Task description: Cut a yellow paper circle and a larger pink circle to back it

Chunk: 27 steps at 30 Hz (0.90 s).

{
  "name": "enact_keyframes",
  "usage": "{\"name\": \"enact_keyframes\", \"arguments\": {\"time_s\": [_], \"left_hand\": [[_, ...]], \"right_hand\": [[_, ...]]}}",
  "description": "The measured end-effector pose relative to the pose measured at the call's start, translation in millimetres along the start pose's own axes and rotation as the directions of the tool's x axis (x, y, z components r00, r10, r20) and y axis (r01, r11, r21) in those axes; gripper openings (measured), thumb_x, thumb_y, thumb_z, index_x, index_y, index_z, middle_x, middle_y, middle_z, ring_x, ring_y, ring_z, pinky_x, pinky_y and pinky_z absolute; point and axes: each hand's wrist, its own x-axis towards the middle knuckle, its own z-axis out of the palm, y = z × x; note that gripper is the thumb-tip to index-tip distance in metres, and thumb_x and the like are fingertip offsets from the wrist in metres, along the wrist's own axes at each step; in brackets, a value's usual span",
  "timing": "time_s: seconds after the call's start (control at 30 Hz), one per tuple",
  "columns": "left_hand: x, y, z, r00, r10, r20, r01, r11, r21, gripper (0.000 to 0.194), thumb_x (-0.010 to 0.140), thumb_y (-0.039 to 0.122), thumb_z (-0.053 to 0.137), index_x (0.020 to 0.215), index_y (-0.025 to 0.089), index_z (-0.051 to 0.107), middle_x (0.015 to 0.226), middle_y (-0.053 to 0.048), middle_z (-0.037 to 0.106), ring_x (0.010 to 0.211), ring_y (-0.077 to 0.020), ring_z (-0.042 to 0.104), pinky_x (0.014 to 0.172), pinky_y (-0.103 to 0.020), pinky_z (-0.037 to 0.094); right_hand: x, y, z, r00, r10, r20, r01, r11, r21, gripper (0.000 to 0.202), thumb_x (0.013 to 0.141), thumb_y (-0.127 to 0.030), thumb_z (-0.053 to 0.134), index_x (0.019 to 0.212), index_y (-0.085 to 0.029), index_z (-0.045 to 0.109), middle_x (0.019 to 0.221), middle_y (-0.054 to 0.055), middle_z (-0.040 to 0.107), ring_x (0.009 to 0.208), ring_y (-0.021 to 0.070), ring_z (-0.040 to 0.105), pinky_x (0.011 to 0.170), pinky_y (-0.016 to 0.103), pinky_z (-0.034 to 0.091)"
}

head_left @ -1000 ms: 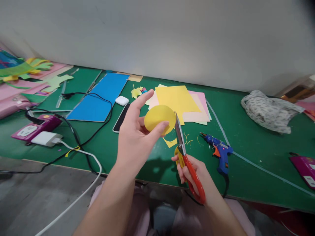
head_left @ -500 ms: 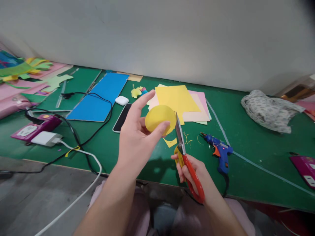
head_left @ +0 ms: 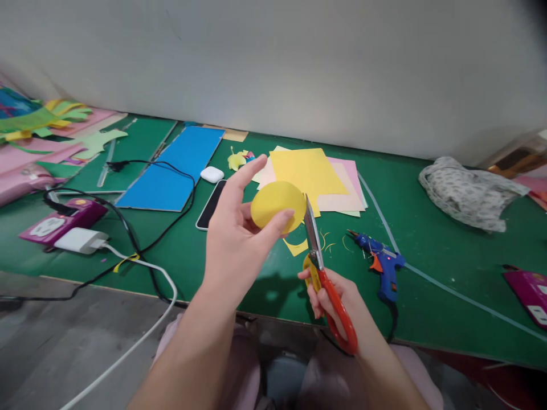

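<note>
My left hand pinches a round yellow paper piece between thumb and fingers, with the index finger raised. In my right hand are scissors with a red and a yellow handle, their blades pointing up beside the right edge of the round piece. Below the paper lie a yellow offcut and thin yellow trimmings on the green table. Behind my hands is a stack of coloured sheets, a yellow sheet on top.
A blue glue gun lies at the right, near a patterned cloth. To the left are a phone, a white case, a blue board, cables and a purple power strip. A wall rises behind.
The round paper and my left hand have shifted very slightly left. The scissor handles have moved slightly right, still in my right hand.
</note>
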Motion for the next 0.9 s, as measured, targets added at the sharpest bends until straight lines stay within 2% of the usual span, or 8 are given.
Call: {"name": "enact_keyframes", "arguments": {"time_s": [0.2,0.4,0.6,0.9], "left_hand": [[-1.1,-0.2,0.7,1.000,0.003,0.012,-0.003,1.000,0.010,0.062,0.073,0.019,0.074,0.130,0.031,0.052,0.118,-0.001,0.066,0.077,-0.0174,0.072,0.060,-0.029,0.064],[-1.1,0.8,0.9,1.000,-0.001,-0.001,0.001,1.000,0.021,0.062,0.073,0.017,0.074,0.128,0.033,0.053,0.126,0.000,0.062,0.077,-0.0155,0.071,0.061,-0.026,0.064],[-1.1,1.1,0.2,1.000,0.017,0.007,-0.018,0.998,0.055,0.062,0.073,0.017,0.074,0.128,0.033,0.053,0.137,0.000,0.055,0.076,-0.0139,0.070,0.059,-0.024,0.063],[-1.9,2.2,0.4,1.000,0.026,0.009,-0.026,0.998,0.051,0.061,0.074,0.016,0.072,0.129,0.034,0.052,0.140,0.001,0.053,0.076,-0.0139,0.070,0.059,-0.025,0.063]], "right_hand": [[1.8,-0.2,1.0,1.000,-0.004,0.000,0.004,1.000,-0.014,0.043,0.072,-0.048,0.068,0.098,-0.014,0.063,0.057,-0.005,0.046,0.050,0.0089,0.036,0.048,0.023,0.029],[1.5,-0.6,2.3,1.000,0.003,-0.008,-0.003,1.000,-0.011,0.047,0.071,-0.052,0.069,0.098,-0.014,0.064,0.055,-0.005,0.045,0.049,0.0087,0.035,0.048,0.023,0.028],[0.7,2.4,1.1,1.000,-0.014,0.000,0.014,1.000,0.000,0.043,0.074,-0.048,0.067,0.101,-0.015,0.064,0.055,-0.005,0.045,0.049,0.0091,0.036,0.048,0.023,0.031],[2.8,-2.9,2.8,1.000,-0.003,-0.002,0.003,0.999,-0.033,0.043,0.073,-0.050,0.066,0.099,-0.015,0.064,0.053,-0.006,0.043,0.048,0.0092,0.035,0.047,0.023,0.030]]}}
